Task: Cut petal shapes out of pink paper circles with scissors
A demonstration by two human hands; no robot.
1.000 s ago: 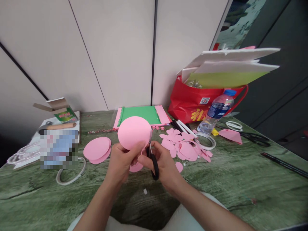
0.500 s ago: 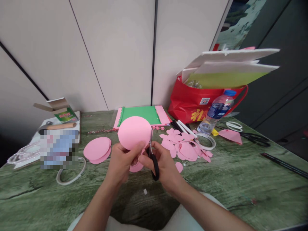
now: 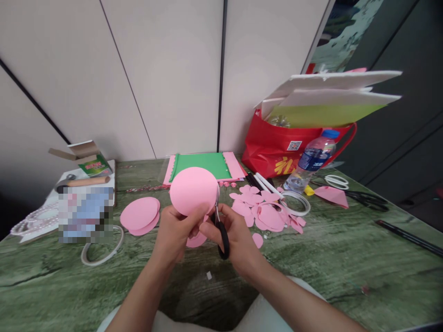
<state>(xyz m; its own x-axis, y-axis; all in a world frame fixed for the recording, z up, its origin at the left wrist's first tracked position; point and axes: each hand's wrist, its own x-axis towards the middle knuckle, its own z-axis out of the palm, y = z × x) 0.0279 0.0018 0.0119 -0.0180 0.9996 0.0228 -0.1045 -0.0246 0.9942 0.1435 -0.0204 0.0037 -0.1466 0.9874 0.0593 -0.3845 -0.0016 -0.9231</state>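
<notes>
Between thumb and fingers, my left hand (image 3: 179, 230) grips a round pink paper circle (image 3: 194, 190) near its lower edge. My right hand (image 3: 235, 235) is closed around black-handled scissors (image 3: 224, 240), whose blades point up along the circle's right edge. Part of the blades is hidden by the paper and fingers. Below the hands, another pink piece (image 3: 196, 240) lies on the table. Two overlapping pink circles (image 3: 140, 214) rest to the left, and a pile of pink petal-shaped cutouts (image 3: 270, 216) lies to the right.
Tape rolls (image 3: 104, 258) lie left and right. Behind are green and pink sheets (image 3: 204, 166), a red bag (image 3: 263, 147) with boards, and a water bottle (image 3: 311, 159). Another pair of scissors (image 3: 368, 199) and a dark pen (image 3: 411, 237) lie right; an open box (image 3: 92, 165) stands left.
</notes>
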